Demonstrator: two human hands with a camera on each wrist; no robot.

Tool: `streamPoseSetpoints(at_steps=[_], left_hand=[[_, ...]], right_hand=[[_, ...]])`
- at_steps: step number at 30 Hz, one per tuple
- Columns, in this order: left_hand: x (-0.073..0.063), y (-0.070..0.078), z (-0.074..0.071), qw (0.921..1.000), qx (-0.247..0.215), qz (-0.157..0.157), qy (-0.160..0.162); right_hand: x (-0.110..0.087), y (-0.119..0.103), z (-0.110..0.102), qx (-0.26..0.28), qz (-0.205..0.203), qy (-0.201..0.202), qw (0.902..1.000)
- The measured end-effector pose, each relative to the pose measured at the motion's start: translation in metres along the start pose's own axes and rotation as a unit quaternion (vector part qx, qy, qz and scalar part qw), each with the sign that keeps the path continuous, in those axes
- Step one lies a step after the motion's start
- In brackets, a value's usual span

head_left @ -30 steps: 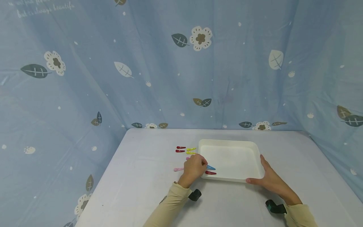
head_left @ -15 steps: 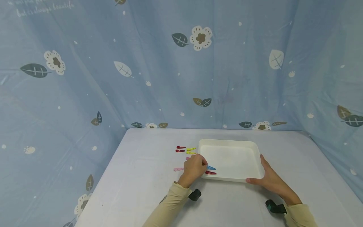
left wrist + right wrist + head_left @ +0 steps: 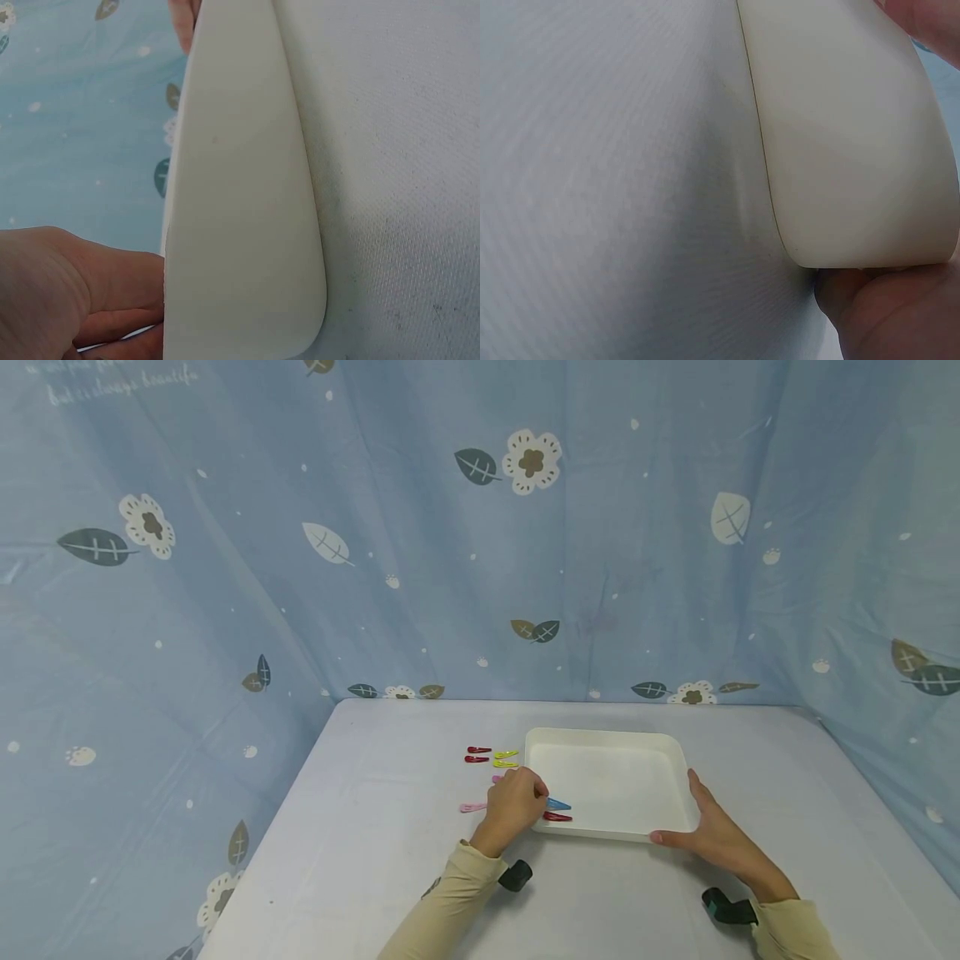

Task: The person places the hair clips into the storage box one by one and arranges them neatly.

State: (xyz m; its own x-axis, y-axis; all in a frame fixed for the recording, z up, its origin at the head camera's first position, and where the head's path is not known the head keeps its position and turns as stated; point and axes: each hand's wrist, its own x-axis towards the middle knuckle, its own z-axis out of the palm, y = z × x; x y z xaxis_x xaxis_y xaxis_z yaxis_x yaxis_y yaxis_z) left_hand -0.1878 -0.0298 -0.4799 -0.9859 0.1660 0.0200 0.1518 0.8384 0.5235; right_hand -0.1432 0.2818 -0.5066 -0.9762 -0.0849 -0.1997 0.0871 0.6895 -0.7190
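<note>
My left hand point(image 3: 516, 800) reaches over the left wall of a shallow white tray point(image 3: 615, 737). Its fingertips pinch the left end of a blue hair clip point(image 3: 558, 804) lying in the tray; that end is hidden. Just in front of it lies a red hair clip point(image 3: 557, 817). At the front right corner, my right hand point(image 3: 716, 835) holds the tray, thumb on the front wall and fingers along the right side. In the left wrist view the left hand point(image 3: 82, 300) is partly covered by the tray wall point(image 3: 232, 187). The right wrist view has fingers point(image 3: 900, 315) against the tray point(image 3: 847, 150).
Left of the tray, on the white tabletop point(image 3: 360, 860), lie two red clips point(image 3: 477, 759), two yellow clips point(image 3: 506, 764) and a pink clip point(image 3: 472, 807). Another pink clip point(image 3: 497, 779) is partly hidden by the left hand. A blue patterned curtain point(image 3: 420, 568) hangs behind.
</note>
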Motion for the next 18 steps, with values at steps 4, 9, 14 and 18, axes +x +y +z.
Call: streamPoseSetpoints(at_steps=[4, 9, 14, 18], left_hand=[[0.0, 0.0, 0.0, 1.0, 0.002, 0.002, 0.002], [0.0, 0.0, 0.0, 1.0, -0.002, 0.003, 0.003], [0.0, -0.002, -0.004, 0.9998, -0.016, 0.008, 0.009], [0.001, -0.005, -0.014, 0.9989, -0.036, 0.018, 0.021]], right_hand=[[0.0, -0.001, -0.001, -0.001, 0.003, -0.003, 1.0], [0.0, 0.0, -0.001, 0.003, -0.001, -0.004, 1.0], [-0.001, 0.0, -0.001, 0.003, 0.001, -0.007, 1.0], [-0.001, -0.001, -0.002, -0.007, 0.011, -0.009, 0.9999]])
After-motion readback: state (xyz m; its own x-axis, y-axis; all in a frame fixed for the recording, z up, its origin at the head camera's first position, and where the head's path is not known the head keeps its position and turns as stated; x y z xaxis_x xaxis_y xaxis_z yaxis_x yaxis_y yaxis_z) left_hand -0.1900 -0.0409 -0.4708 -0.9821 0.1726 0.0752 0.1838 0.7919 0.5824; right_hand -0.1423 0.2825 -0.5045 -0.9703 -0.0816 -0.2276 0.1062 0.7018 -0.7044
